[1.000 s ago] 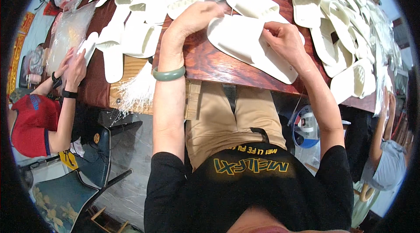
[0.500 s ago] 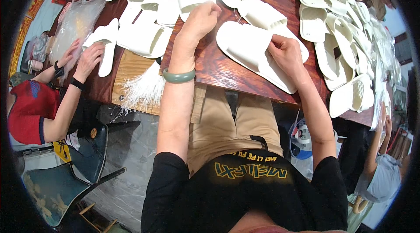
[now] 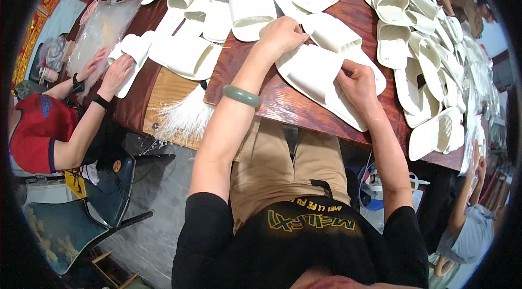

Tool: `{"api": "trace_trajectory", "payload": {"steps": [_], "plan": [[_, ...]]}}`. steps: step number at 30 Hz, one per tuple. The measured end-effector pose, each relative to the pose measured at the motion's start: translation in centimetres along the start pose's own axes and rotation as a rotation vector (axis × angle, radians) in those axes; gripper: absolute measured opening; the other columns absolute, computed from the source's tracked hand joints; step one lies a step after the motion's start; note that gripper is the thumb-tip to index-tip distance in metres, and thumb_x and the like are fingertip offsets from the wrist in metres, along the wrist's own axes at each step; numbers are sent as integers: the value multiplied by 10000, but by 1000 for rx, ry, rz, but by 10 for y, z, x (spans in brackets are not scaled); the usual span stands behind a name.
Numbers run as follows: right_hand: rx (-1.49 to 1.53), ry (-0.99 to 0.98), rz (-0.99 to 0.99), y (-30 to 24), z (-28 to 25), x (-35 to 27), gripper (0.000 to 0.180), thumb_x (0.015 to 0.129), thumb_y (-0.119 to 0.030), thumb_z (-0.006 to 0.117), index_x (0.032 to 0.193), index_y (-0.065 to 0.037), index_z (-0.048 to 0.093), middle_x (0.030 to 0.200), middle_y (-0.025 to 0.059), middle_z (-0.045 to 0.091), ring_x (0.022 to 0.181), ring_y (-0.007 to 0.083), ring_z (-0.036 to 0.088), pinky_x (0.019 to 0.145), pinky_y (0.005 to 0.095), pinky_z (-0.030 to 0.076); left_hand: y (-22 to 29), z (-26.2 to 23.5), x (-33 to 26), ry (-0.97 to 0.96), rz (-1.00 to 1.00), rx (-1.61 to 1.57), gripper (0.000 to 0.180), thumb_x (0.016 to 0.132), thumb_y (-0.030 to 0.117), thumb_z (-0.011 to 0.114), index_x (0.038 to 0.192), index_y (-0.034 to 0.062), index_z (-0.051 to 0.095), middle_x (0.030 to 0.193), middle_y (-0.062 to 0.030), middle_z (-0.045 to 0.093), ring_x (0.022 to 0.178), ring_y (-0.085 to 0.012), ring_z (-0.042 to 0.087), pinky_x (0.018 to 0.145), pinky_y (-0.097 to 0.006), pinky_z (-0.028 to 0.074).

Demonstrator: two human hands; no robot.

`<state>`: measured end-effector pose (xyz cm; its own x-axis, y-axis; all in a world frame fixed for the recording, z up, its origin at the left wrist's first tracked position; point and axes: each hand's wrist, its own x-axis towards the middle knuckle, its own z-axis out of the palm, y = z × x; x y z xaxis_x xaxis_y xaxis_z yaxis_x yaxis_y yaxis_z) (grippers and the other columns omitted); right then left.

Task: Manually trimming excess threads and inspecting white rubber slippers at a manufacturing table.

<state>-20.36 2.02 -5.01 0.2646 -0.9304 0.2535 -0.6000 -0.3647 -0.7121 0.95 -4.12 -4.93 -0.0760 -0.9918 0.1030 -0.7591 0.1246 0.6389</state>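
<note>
My left hand (image 3: 282,35), below a jade-coloured bangle, is closed in a pinch beside the toe end of a white slipper (image 3: 314,68). What its fingertips hold is too small to make out. My right hand (image 3: 359,85) grips the same slipper at the open edge of its strap, thumb and fingers bent together. Touching this slipper on its far side lies a second white slipper (image 3: 333,31), partly covered. Both rest on the reddish-brown wooden table (image 3: 244,74). A bundle of thin white strings (image 3: 187,115) hangs over the table's near edge, left of my left arm.
White slippers (image 3: 187,55) crowd the table's far left, and a heap of more slippers (image 3: 429,61) fills the right. At left a co-worker's hands (image 3: 117,74) handle another slipper (image 3: 130,61). A chair (image 3: 65,234) stands at lower left. Another person (image 3: 473,224) is at far right.
My left hand has moved right, from the far slippers to the toe of the slipper before me. My right hand stays at the strap. The whole view has shifted slightly.
</note>
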Motion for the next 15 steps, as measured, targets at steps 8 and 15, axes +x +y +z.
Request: {"api": "trace_trajectory", "payload": {"steps": [8,15], "plan": [[30,19,-25,-2,-1,4,201,804,-177,584,933,-63,688,614,161,605,518,264,603,530,334,457,-10,2,2,-76,-58,-488,185,786,160,616,823,-16,662,745,-81,658,678,-134,601,623,-253,474],[-35,10,-13,-8,-7,-4,211,801,-176,588,957,-72,685,610,163,595,523,262,599,532,335,452,1,-12,-17,-163,-75,-1045,203,810,75,635,976,-42,619,867,-83,662,776,-136,629,714,-229,498]]}}
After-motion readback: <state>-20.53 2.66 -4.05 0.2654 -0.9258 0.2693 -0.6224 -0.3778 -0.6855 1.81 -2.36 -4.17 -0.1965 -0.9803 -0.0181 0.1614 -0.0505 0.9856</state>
